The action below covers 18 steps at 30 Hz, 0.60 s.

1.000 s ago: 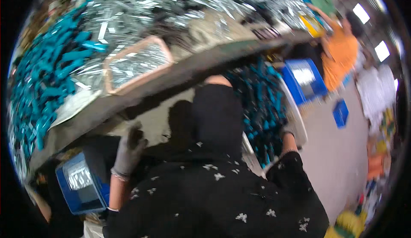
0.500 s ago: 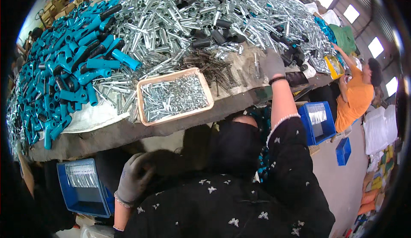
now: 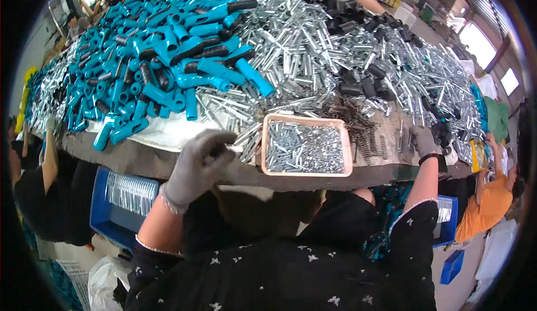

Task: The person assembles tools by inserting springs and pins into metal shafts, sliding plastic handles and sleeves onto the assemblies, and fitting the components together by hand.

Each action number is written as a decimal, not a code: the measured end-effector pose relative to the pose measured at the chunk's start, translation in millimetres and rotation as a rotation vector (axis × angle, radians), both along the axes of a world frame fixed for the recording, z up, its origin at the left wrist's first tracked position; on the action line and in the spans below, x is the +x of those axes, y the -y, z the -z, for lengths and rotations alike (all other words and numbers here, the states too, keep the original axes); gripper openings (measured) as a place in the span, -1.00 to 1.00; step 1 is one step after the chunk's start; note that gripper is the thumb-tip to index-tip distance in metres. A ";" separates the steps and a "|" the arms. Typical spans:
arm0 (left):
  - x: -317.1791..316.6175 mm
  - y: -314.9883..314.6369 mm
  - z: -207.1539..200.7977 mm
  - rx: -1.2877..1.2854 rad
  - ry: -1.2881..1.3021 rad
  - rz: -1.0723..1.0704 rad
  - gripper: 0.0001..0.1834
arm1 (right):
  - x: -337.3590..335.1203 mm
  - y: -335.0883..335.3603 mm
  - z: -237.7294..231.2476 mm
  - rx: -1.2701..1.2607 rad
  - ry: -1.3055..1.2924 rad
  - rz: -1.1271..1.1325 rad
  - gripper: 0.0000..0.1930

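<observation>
Metal pins (image 3: pixel 246 135) partly hidden beneath gloved left hand (image 3: pixel 196 165).

I see a long workbench (image 3: pixel 184 163) with a dark, worn near edge. On its left and far-left part lies a heap of blue plastic handles (image 3: pixel 162 59). A spread of shiny metal rods (image 3: pixel 313 48) covers the middle and right. A shallow pink tray (image 3: pixel 306 147) of small screws sits at the near edge, with dark springs (image 3: pixel 358 122) just right of it.
</observation>
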<state>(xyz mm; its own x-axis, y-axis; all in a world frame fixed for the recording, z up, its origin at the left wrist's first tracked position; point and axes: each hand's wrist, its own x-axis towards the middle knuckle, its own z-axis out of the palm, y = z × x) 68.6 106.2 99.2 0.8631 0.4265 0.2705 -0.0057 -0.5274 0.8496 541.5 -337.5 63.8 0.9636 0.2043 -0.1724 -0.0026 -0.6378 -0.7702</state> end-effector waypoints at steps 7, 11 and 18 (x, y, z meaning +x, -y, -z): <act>75.9 2.1 -23.9 0.152 0.021 0.085 -0.61 | -172.1 -88.4 -33.9 0.568 0.407 -0.231 -0.85; 76.3 58.5 -19.2 0.239 0.118 0.485 -0.33 | -256.0 -172.7 -76.5 0.461 0.123 -0.595 -0.82; 4.3 69.4 17.8 -0.706 0.141 0.247 -0.67 | -99.9 -329.7 -66.0 -0.169 0.751 -0.659 -0.59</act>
